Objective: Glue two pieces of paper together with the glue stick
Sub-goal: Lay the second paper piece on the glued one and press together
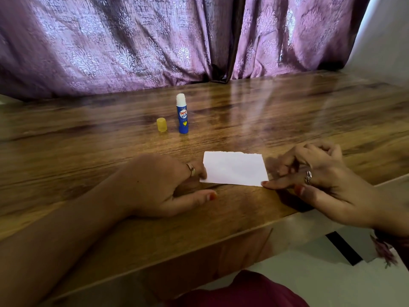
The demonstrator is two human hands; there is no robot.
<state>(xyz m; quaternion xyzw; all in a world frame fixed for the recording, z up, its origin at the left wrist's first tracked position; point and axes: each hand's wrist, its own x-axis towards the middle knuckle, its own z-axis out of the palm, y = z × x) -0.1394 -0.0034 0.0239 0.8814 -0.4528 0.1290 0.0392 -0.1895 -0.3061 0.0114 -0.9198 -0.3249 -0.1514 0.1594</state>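
A white piece of paper (234, 169) lies flat on the wooden table (287, 111), near its front edge. My left hand (159, 187) rests on the table, its fingertips touching the paper's left edge. My right hand (321, 180) is at the paper's right side, with one fingertip on the lower right corner and the other fingers curled. Whether there is one sheet or two stacked, I cannot tell. A blue glue stick (182, 113) stands upright and uncapped behind the paper. Its yellow cap (161, 124) stands just left of it.
A purple patterned curtain (132, 41) hangs behind the table's far edge. The table's front edge runs diagonally from lower left to right, with white floor (321, 273) below it.
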